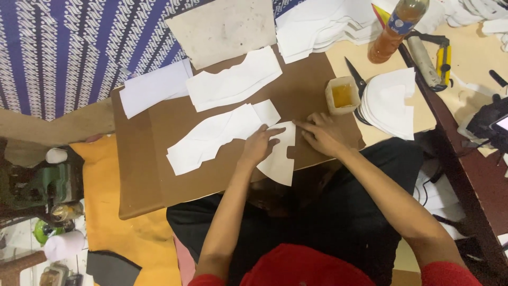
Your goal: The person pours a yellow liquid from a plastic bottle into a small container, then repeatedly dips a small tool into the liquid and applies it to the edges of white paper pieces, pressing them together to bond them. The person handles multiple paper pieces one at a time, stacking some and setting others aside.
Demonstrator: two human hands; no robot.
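A brown board lies across the person's lap and carries the work, with a patterned blue and white cloth beyond it. On the board lie several cut white pieces: a long curved piece at the middle, another wavy piece above it, and a plain rectangular sheet at the far left edge. To the right, a stack of rounded white pieces sits on the table with scissors tucked beside it, and a small cup of yellow glue stands near the board's corner.

The piece in hand is a small white piece at the board's near edge, partly overhanging it. The left hand presses flat on its left side, fingers stretched out and holding nothing. The right hand rests at its upper right edge, fingers bent and pressing down on it.

As a judgement, the work looks midway: some pieces lie laid out, while the stack waits untouched.
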